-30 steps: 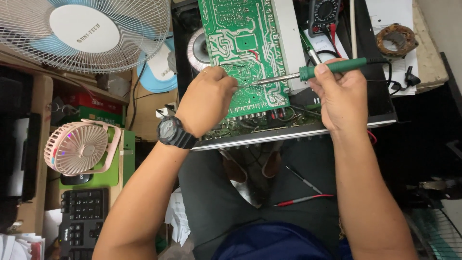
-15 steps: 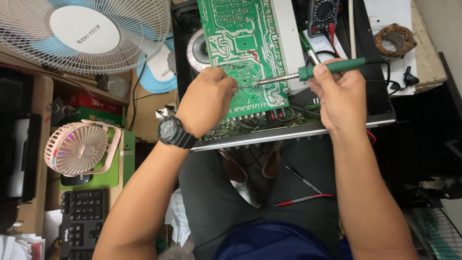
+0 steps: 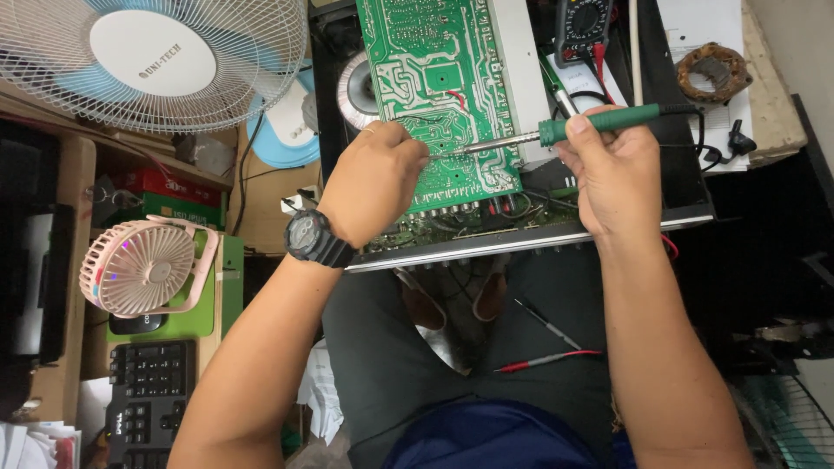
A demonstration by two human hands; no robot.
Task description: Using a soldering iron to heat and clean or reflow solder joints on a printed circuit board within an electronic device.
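My right hand (image 3: 611,178) grips a green-handled soldering iron (image 3: 599,122) whose metal tip points left onto the green circuit board (image 3: 434,78). The board stands tilted up out of an open metal chassis (image 3: 521,239) that rests on my lap. My left hand (image 3: 375,178), with a black watch (image 3: 314,239) on the wrist, is closed against the board's lower left edge, right beside the iron's tip. Whether it pinches solder wire there, I cannot make out.
A large white fan (image 3: 152,61) stands at top left, a small pink fan (image 3: 143,269) and a black keyboard (image 3: 148,391) at lower left. A multimeter (image 3: 586,22) lies behind the board; its red and black probes (image 3: 547,347) rest on my lap. A round coil (image 3: 712,74) sits top right.
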